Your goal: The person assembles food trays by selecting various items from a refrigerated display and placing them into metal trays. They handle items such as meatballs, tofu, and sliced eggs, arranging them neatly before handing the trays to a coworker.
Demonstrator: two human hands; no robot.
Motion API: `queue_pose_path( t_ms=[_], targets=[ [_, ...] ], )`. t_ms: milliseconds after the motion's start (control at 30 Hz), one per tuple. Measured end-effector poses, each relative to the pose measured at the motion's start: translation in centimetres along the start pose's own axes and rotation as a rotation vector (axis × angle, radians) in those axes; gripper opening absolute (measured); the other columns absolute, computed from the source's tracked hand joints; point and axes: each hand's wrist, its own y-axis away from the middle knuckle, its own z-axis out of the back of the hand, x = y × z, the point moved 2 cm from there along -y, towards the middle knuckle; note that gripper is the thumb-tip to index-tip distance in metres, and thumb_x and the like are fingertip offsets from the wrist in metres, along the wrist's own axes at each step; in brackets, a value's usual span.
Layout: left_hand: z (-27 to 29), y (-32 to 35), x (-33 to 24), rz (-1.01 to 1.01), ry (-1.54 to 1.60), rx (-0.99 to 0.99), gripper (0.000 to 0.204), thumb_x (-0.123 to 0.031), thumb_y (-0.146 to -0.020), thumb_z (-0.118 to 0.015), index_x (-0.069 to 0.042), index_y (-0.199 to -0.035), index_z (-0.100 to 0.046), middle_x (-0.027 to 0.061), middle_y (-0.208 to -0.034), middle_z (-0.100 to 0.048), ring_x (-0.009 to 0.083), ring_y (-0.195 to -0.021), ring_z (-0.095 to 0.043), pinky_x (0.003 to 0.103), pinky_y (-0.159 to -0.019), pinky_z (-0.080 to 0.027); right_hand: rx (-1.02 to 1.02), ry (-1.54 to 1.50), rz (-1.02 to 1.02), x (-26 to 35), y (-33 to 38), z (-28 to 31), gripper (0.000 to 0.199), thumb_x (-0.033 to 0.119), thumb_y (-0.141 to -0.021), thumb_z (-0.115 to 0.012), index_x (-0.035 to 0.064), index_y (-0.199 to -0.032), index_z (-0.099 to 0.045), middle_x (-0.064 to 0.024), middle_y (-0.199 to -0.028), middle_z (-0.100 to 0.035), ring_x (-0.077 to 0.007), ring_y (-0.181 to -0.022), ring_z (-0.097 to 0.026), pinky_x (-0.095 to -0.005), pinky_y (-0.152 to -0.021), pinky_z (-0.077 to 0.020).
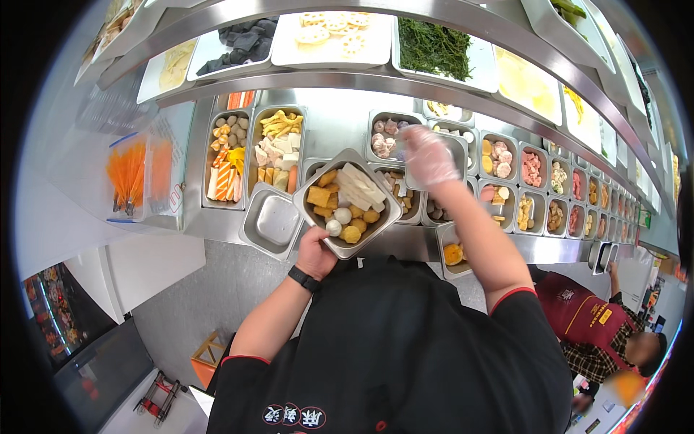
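left hand (315, 253) grips steel pan (348, 202) – fingers hidden beneath | gloved right hand (428, 155) over trays – grasp unclear

The metal tray (347, 206) of tofu and fish balls, held up over the counter, blocked the pans straight beneath it. Left of the tray, an empty steel pan (275, 219) lay open to reach. Right of it, the gloved right hand (428, 155) hung over the small pans. Beyond the tray, the shelf rail (325, 81) capped headroom.
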Motion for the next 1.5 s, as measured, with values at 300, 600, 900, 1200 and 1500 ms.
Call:
queue_pose_path(
  t_ms=[300,600,900,1200,1500],
  targets=[
    [1.0,1.1,-0.1,0.0,0.022,-0.081,0.073,-0.011,-0.086,-0.059,-0.005,-0.157,-0.043,0.0138,-0.155,-0.056,0.0365,-0.142,-0.054,0.055,-0.124,-0.04,0.443,0.515,-0.5,-14.3,-0.6,-2.7,0.038,0.01,-0.102,-0.05,0.0068,-0.137,-0.062,-0.0287,-0.14,-0.063,-0.0436,-0.132,-0.062,-0.0484,-0.11,-0.0524],
    [-0.1,1.2,0.4,0.008,0.016,-0.086,0.073,-0.012,-0.087,-0.058,-0.005,-0.158,-0.042,0.0148,-0.157,-0.054,0.0376,-0.143,-0.052,0.056,-0.124,-0.039,0.218,0.291,-0.489,-10.5,-0.5,-1.5,0.039,0.006,-0.1,-0.05,0.0113,-0.136,-0.063,-0.0279,-0.128,-0.066,-0.0431,-0.127,-0.064,-0.0479,-0.109,-0.0518],
    [-1.8,-0.4,0.3,0.04,-0.012,-0.055,0.068,-0.008,-0.089,-0.054,0.0,-0.155,-0.043,0.0185,-0.151,-0.057,0.0389,-0.14,-0.055,0.057,-0.123,-0.041,0.36,0.132,0.308,8.3,5.9,-0.8,0.032,0.01,-0.09,-0.068,0.0096,-0.121,-0.061,-0.0191,-0.093,-0.07,-0.0379,-0.084,-0.073,-0.0466,-0.069,-0.0597],
    [-2.1,-1.5,0.1,0.108,0.034,0.033,0.065,-0.006,-0.088,-0.052,0.0,-0.153,-0.045,0.0184,-0.147,-0.059,0.0391,-0.135,-0.059,0.059,-0.119,-0.045,0.495,0.238,0.182,10.4,4.7,-2.7,0.043,0.01,-0.093,-0.063,0.0096,-0.136,-0.059,-0.0212,-0.102,-0.074,-0.0398,-0.09,-0.075,-0.0496,-0.076,-0.0597],
    [-0.2,-1.8,-0.8,0.128,0.034,-0.06,0.068,-0.014,-0.09,-0.053,-0.001,-0.156,-0.042,0.0192,-0.154,-0.054,0.0398,-0.141,-0.054,0.058,-0.122,-0.041,-0.04,-0.082,0.072,6.6,6.7,1.6,0.03,0.006,-0.094,-0.068,0.0058,-0.124,-0.068,-0.0177,-0.097,-0.07,-0.0374,-0.089,-0.071,-0.0451,-0.078,-0.0578]
  ],
)
